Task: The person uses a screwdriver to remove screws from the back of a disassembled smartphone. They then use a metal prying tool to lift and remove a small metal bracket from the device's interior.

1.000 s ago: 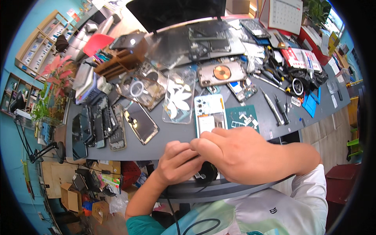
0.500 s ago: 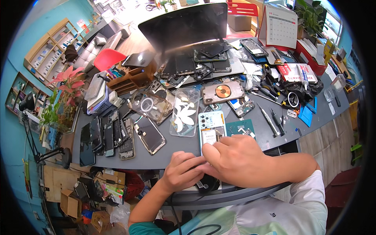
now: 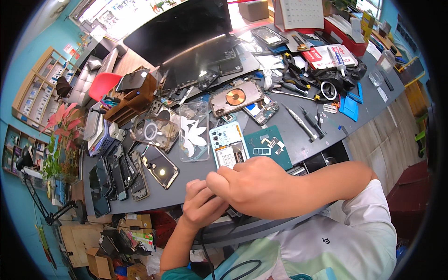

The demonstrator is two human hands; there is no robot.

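Observation:
An opened phone point(image 3: 227, 136) lies at the desk's front, its light-blue upper end and battery point(image 3: 227, 156) exposed. Just below it, my two hands meet over the desk edge. My right hand point(image 3: 254, 186) is a closed fist with its knuckles up, covering the phone's lower end from view. Pressed against its left side is my left hand point(image 3: 201, 204), fingers bent together. Whatever the fingers pinch between the hands is hidden. Right of the phone, a green mat point(image 3: 280, 158) carries small metal phone parts point(image 3: 269, 142).
Left of the phone lie a clear phone case point(image 3: 194, 151), a loose screen panel point(image 3: 159, 166) and several dismantled phones point(image 3: 122, 172). A phone back with a copper coil point(image 3: 236, 97) sits behind. Screwdrivers point(image 3: 298, 122) rest at the right; a large monitor point(image 3: 179, 30) stands at the back.
My view has turned, so the desk appears shifted left and tilted. Both hands stay together, slightly farther from the green mat, whose small parts now show more.

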